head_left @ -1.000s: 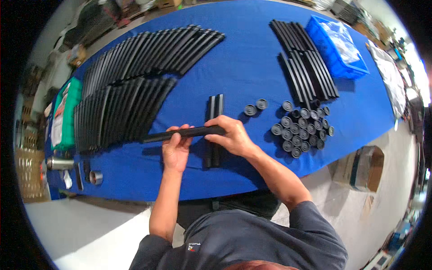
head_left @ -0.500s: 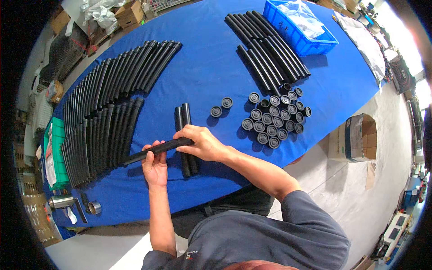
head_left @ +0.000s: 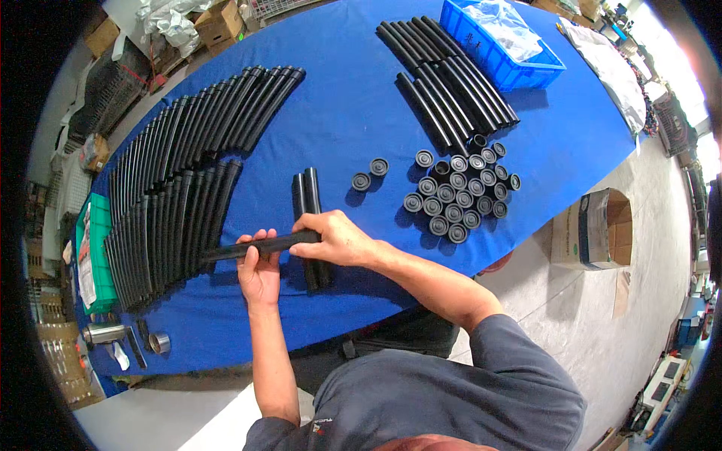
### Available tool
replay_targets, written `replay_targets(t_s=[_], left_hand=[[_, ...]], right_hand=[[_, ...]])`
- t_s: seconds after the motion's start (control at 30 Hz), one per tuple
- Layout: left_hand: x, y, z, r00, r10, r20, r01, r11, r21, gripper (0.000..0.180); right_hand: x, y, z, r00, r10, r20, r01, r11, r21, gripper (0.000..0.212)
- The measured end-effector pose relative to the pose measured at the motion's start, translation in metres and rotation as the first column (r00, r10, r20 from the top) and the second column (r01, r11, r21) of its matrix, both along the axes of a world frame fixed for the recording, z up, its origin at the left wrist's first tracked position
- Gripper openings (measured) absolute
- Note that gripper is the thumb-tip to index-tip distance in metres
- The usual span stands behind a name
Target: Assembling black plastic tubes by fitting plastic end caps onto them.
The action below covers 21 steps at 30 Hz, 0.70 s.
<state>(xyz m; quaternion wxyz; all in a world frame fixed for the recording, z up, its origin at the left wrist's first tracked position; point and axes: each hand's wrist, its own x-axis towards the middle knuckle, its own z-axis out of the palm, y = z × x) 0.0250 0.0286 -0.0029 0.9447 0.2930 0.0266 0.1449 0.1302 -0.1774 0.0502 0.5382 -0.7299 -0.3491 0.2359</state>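
Note:
A black tube (head_left: pixel 265 246) lies nearly level across both hands above the blue-covered table. My left hand (head_left: pixel 259 274) supports it from below near its middle, thumb and fingers closed round it. My right hand (head_left: pixel 335 239) grips its right end, and the fingers hide that end. Under the right hand, two more black tubes (head_left: pixel 306 197) lie side by side on the cloth, partly covered. To the right of them are two loose round black caps (head_left: pixel 370 174). The held tube's left end comes close to the rows of capped black tubes (head_left: pixel 177 199).
Several round black caps (head_left: pixel 465 197) are clustered on the right, below a stack of plain black tubes (head_left: pixel 449 83). A blue crate (head_left: pixel 519 74) stands behind. At left are a green crate (head_left: pixel 99 255), a metal cylinder (head_left: pixel 104 334) and a tape roll (head_left: pixel 159 343). An open carton (head_left: pixel 579 233) stands on the floor.
The held tube has swung from slanting down to the left to nearly level. My right hand has turned slightly with it, while my left hand stays almost in place.

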Motion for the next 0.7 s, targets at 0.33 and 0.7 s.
replay_targets(t_s=[0.33, 0.7], left_hand=[[0.000, 0.002, 0.001, 0.998, -0.062, 0.029, 0.064, 0.996, -0.058, 0.025], [-0.002, -0.001, 0.004, 0.996, -0.084, 0.013, 0.084, 0.996, -0.003, 0.026]], right_hand=[[0.011, -0.005, -0.002, 0.999, 0.016, 0.030, -0.019, 0.993, 0.118, 0.037], [0.006, -0.003, 0.004, 0.999, -0.048, -0.025, 0.050, 0.996, 0.076, 0.034]])
